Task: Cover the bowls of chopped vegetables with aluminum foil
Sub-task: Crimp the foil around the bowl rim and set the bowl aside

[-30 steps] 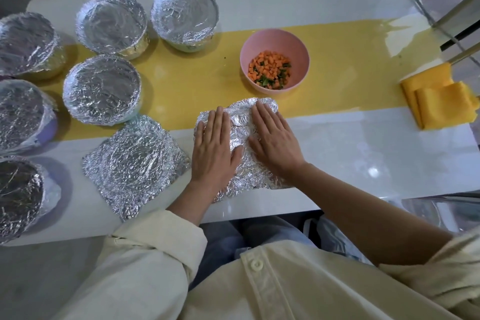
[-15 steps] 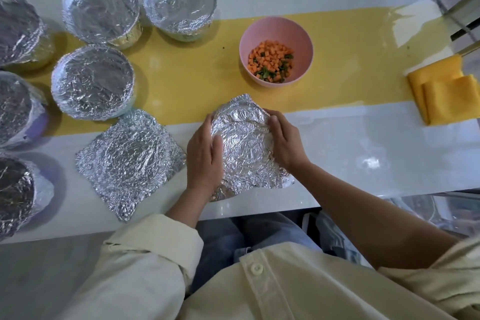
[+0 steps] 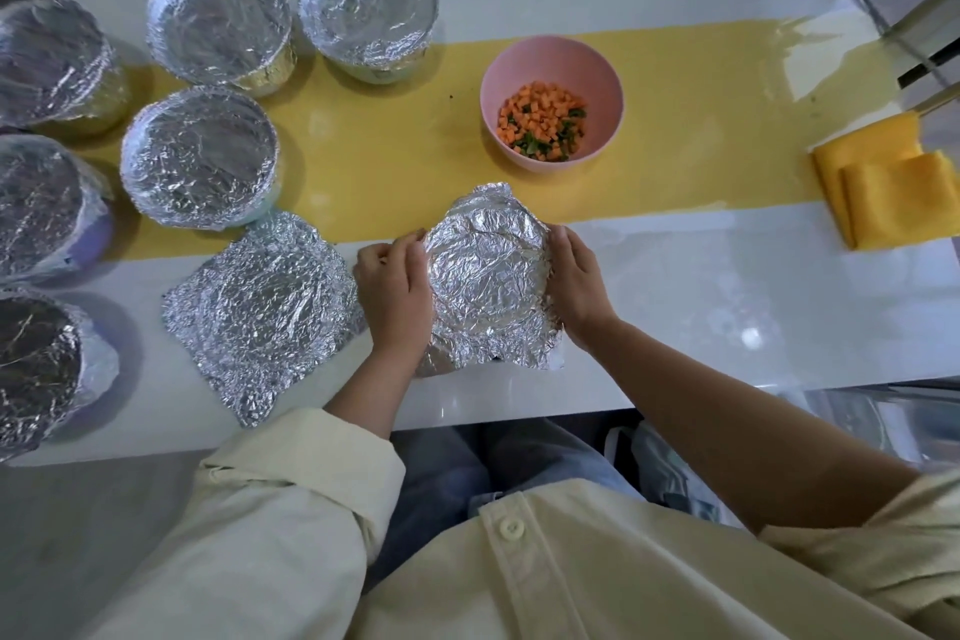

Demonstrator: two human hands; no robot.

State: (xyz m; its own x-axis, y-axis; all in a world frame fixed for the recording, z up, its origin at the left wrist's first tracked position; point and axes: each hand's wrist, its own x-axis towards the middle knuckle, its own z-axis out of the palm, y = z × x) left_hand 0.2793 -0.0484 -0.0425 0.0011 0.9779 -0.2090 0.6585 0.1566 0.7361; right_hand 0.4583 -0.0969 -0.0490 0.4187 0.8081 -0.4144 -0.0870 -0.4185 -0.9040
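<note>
A crumpled sheet of aluminum foil [image 3: 488,276] is held at the table's near edge, its far side tilted up. My left hand [image 3: 397,294] grips its left edge and my right hand [image 3: 574,278] grips its right edge. Beyond it stands an uncovered pink bowl [image 3: 551,60] with chopped carrot and green pieces. A second crumpled foil sheet [image 3: 262,312] lies flat to the left of my left hand.
Several foil-covered bowls stand at the left, among them one [image 3: 200,156] on the yellow runner [image 3: 395,140] and one [image 3: 369,5] at the back. Folded yellow cloths [image 3: 893,187] lie at the right. The white table [image 3: 727,307] shows bare surface on the right.
My hands went from pressing flat on the foil to gripping its two side edges. The foil's far side has come up off the table.
</note>
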